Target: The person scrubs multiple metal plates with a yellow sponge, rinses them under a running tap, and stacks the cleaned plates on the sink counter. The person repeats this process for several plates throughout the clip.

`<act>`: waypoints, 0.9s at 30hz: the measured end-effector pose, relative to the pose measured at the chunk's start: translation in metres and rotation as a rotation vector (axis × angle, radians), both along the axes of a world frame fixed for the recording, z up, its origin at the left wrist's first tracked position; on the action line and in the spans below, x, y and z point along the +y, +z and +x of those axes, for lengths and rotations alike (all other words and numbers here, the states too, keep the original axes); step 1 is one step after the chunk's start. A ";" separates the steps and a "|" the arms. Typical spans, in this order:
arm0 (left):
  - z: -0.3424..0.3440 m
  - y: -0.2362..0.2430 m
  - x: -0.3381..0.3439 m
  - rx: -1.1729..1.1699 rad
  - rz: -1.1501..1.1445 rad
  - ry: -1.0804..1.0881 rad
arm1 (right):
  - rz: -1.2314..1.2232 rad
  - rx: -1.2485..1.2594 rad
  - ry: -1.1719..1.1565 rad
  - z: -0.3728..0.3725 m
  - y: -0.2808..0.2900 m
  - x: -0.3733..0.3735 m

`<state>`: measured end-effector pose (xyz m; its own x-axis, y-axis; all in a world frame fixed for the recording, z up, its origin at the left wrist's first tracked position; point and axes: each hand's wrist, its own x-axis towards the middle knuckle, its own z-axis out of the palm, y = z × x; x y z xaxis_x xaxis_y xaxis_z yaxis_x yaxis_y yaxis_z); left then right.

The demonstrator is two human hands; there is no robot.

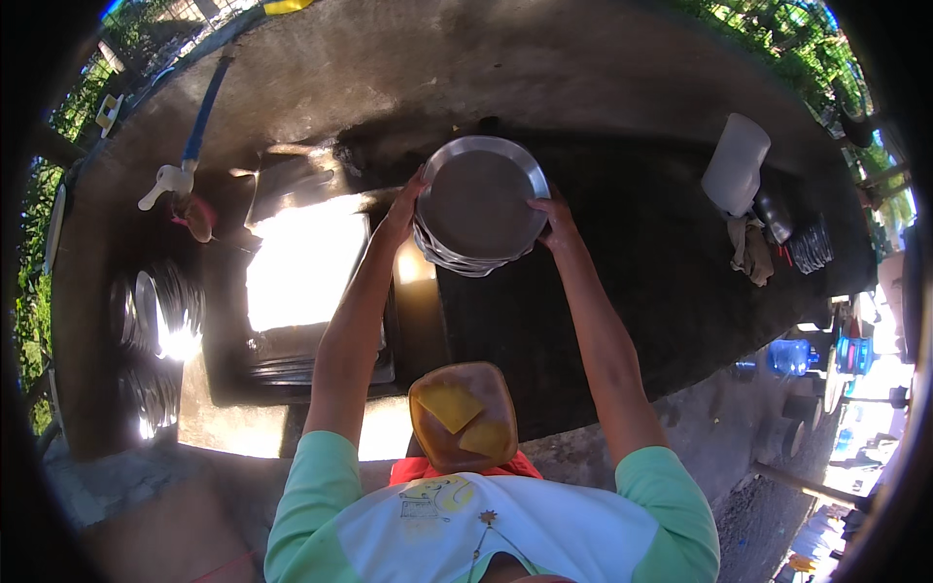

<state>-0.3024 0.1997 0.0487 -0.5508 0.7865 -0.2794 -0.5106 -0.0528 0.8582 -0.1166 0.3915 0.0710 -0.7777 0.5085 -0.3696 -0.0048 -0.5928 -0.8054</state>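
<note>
Both my arms stretch forward over a dark counter, holding a stack of round metal pans [479, 199] between them. My left hand [405, 206] grips the stack's left side, its fingers mostly hidden behind the rim. On the right side my right hand [554, 216] is closed on the stack, the thumb lying over the rim of the top pan. That top pan looks shallow and grey, with nothing in it. Closer to my body, a brown square dish [464, 416] with yellow sponge-like pieces [449, 405] sits at the counter's front edge.
A sunlit basin [389, 364] with trays lies left of the stack, below a white tap [167, 183] on a blue pipe [206, 112]. Metal plates [160, 311] stand at far left. At right are a white container [737, 165], a cloth [749, 250] and a bundle of cutlery [811, 247].
</note>
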 end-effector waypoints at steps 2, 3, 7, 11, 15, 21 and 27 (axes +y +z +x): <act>0.006 -0.012 -0.005 0.091 0.124 0.056 | 0.053 -0.055 -0.032 0.005 -0.006 0.000; 0.006 -0.021 -0.007 0.077 0.195 0.090 | 0.071 -0.017 -0.008 0.007 -0.009 0.000; -0.022 -0.050 -0.013 -0.150 0.135 0.244 | 0.058 -0.048 0.116 0.004 -0.013 0.011; -0.023 -0.061 -0.020 -0.639 -0.230 0.032 | -0.181 0.044 0.110 -0.007 -0.017 0.015; 0.029 -0.074 -0.020 -0.271 0.119 0.279 | -0.107 -0.060 0.117 -0.014 -0.023 0.000; 0.023 -0.017 -0.099 -0.201 0.202 0.405 | -0.156 0.088 0.178 -0.027 0.001 -0.052; -0.015 0.122 -0.176 0.511 -0.084 0.435 | -0.382 0.234 0.242 -0.072 0.025 -0.137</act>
<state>-0.3175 0.0237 0.1702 -0.8916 0.4500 0.0499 0.0130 -0.0847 0.9963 -0.1889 0.2544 0.0957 -0.9408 0.1659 -0.2956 0.0149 -0.8509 -0.5251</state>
